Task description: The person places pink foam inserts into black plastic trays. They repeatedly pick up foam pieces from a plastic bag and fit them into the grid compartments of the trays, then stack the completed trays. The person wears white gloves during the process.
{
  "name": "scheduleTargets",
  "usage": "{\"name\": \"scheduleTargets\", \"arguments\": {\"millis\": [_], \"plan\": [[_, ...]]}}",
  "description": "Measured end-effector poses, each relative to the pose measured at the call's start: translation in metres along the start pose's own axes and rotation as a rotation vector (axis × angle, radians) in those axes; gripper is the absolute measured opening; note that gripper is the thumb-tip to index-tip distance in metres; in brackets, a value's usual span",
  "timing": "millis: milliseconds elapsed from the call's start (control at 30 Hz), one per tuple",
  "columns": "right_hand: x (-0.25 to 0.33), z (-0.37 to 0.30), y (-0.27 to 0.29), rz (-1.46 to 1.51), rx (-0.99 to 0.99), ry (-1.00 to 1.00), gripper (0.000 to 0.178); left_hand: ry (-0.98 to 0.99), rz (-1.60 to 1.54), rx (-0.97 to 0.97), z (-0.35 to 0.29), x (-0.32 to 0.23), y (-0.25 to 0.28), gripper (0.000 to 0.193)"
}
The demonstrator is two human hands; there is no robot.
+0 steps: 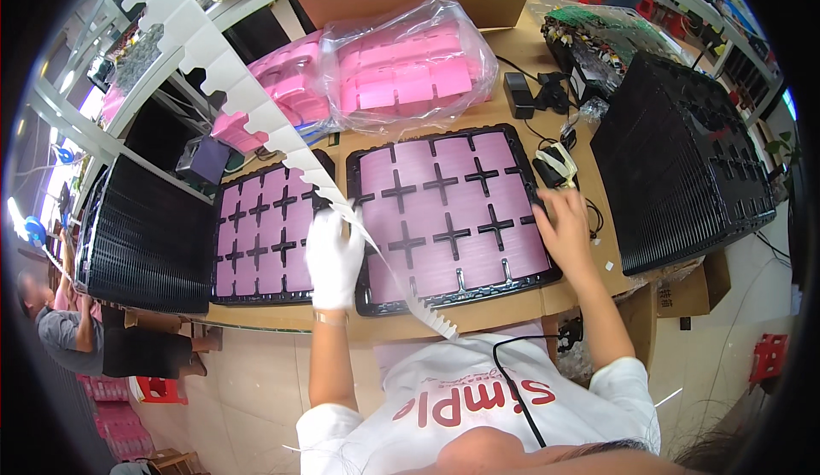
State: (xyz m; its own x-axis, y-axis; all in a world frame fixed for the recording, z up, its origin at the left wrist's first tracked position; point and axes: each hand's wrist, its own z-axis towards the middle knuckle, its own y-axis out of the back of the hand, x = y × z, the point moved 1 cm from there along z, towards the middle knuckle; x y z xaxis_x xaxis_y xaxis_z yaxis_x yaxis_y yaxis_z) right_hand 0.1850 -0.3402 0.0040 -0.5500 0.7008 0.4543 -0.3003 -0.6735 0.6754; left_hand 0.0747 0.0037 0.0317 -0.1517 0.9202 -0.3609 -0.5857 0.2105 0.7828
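Note:
My left hand (335,257), in a white glove, grips a long white strip (295,146) with a notched edge. The strip rises past the far left of the table, and its lower end curls down in front of my shirt. Below it lies a black tray (459,297) with pink-purple sheets (418,172) in its compartments, parted by black cross-shaped ribs. My bare right hand (564,229) is at this tray's right rim, fingers apart, holding nothing visible. A second, similarly filled black tray (256,299) lies to the left, partly covered by my left hand and the strip.
Tall stacks of black trays stand at the right (675,167) and left (149,231). Pink pieces in a clear plastic bag (410,65) lie at the back. A black power adapter (518,95) with cables sits behind the tray. Another person (73,330) is at the far left.

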Motion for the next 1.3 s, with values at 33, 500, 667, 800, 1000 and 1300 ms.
{"name": "scheduleTargets", "arguments": {"millis": [33, 500, 667, 800, 1000, 1300], "plan": [[0.008, 0.022, -0.005, 0.075, 0.074, 0.004, 0.023, -0.082, -0.115, -0.030, 0.023, 0.001, -0.008, 0.024], [-0.048, 0.124, -0.123, 0.004, 0.057, 0.063, 0.034, -0.009, 0.363, 0.053, 0.138, 0.052, -0.103, 0.038], [-0.044, 0.092, -0.111, 0.209, 0.370, 0.258, 0.030, -0.546, 0.034, 0.215, 0.069, 0.030, -0.082, 0.029], [-0.047, 0.076, -0.116, -0.174, 0.368, 0.396, 0.042, -0.371, 0.248, 0.217, 0.051, 0.037, -0.082, 0.038], [-0.055, 0.088, -0.127, -0.241, 0.234, 0.338, 0.042, -0.413, 0.216, 0.255, 0.063, 0.031, -0.083, 0.049], [-0.016, 0.010, -0.020, 0.296, 0.571, 0.382, 0.034, -0.780, 0.086, 0.375, -0.002, 0.012, -0.012, 0.028]]}}
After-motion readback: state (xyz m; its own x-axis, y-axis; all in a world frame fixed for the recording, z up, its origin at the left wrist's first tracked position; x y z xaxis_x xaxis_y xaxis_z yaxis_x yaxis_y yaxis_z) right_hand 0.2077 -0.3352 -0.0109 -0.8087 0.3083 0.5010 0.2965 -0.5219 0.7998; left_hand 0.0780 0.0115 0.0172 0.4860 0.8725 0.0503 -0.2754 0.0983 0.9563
